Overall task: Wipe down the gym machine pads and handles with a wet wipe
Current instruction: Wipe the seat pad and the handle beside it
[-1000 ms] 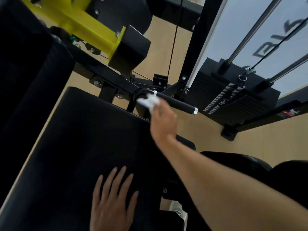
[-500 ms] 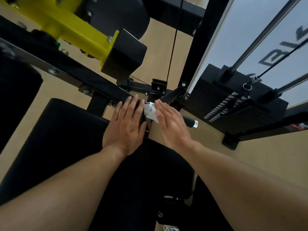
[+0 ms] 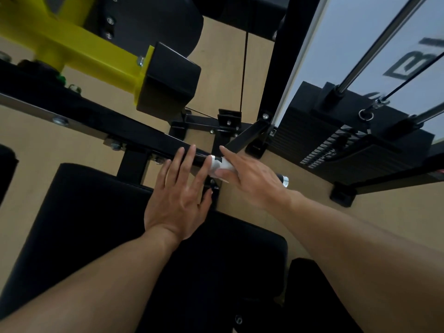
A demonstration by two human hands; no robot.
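The right hand (image 3: 254, 179), mid-frame, presses the white wipe (image 3: 219, 167) onto the handle (image 3: 280, 178) with fairly straight fingers, and should wrap it fully round to clean the underside, while the left hand (image 3: 179, 200) rests flat and empty beside it, above the seat pad (image 3: 96, 224).

We see only a small white patch of the wet wipe (image 3: 219, 166), the rest covered by the right hand (image 3: 252, 179), which also hides most of the handle (image 3: 281, 179) apart from its capped end. We cannot tell how the right fingers (image 3: 227, 152) hold the wipe. The left hand (image 3: 179, 195) covers part of the black frame bar (image 3: 144, 138). The seat pad (image 3: 96, 212) is crossed by both forearms. The panel lettering (image 3: 413, 66) and the yellow arm (image 3: 79, 49) are cut off by the picture's edges.
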